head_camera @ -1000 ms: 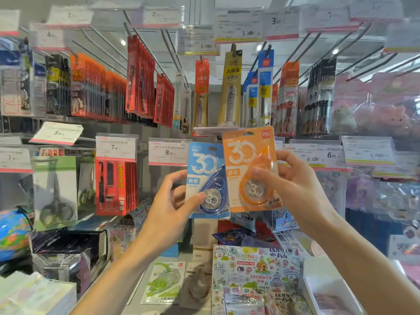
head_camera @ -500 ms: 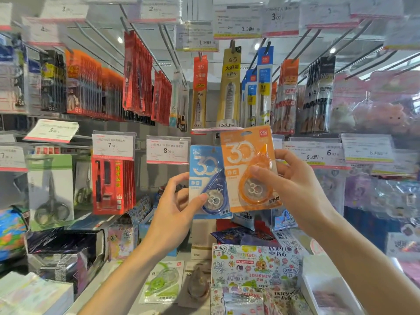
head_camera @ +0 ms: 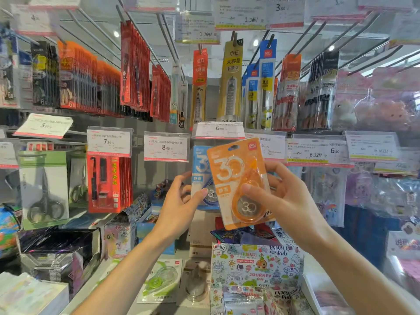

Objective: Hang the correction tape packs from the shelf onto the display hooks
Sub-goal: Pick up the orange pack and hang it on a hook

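My right hand pinches an orange correction tape pack, held tilted in front of the display. Behind it and partly covered hangs a blue correction tape pack, which my left hand holds by its lower edge, thumb on the front. Both packs sit just under a price tag reading 6.00; the hook behind it is hidden. A green correction tape pack and a brownish one lie flat on the shelf below.
Rows of pen packs hang from long hooks above. Red packs and boxed scissors hang at the left. A patterned box stands on the shelf at lower right, clear bags hang at the right.
The orange pack has shifted left and tilted, now covering more of the blue pack. Both hands stay at about the same height by the hook.
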Action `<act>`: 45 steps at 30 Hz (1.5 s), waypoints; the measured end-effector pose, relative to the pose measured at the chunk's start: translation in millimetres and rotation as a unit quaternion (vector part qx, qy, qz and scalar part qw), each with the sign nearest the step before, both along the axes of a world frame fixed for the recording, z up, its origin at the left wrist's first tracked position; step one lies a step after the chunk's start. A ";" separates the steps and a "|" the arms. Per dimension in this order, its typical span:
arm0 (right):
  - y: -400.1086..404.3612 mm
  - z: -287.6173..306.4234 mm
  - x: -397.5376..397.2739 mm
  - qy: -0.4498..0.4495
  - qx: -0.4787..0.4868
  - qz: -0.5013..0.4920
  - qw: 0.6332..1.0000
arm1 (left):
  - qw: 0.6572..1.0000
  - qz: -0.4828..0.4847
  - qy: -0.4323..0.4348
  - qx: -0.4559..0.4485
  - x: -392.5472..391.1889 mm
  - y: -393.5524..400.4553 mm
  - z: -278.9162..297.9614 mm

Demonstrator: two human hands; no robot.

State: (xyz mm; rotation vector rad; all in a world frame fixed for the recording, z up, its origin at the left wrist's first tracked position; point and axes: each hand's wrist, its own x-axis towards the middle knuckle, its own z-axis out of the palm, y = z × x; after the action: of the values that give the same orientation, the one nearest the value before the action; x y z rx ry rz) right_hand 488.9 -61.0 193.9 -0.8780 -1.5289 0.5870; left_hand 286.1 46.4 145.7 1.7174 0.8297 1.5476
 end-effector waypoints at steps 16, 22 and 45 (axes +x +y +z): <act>8.9 -42.1 17.8 0.017 -0.087 -0.030 0.996 | 0.999 0.038 0.011 -0.004 13.7 56.2 -4.8; 8.7 -41.9 27.6 0.025 -0.101 -0.038 0.994 | 0.998 0.058 0.017 -0.027 24.5 78.6 -6.1; -6.0 -25.2 11.3 0.003 -0.055 0.006 0.998 | 0.903 0.234 0.205 0.298 -48.9 -50.6 51.4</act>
State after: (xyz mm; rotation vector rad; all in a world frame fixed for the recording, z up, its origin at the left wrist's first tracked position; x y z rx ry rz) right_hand 500.3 -67.0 168.7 -0.9494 -1.5087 0.6878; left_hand 237.2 -4.2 197.2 2.4858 1.1170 1.9230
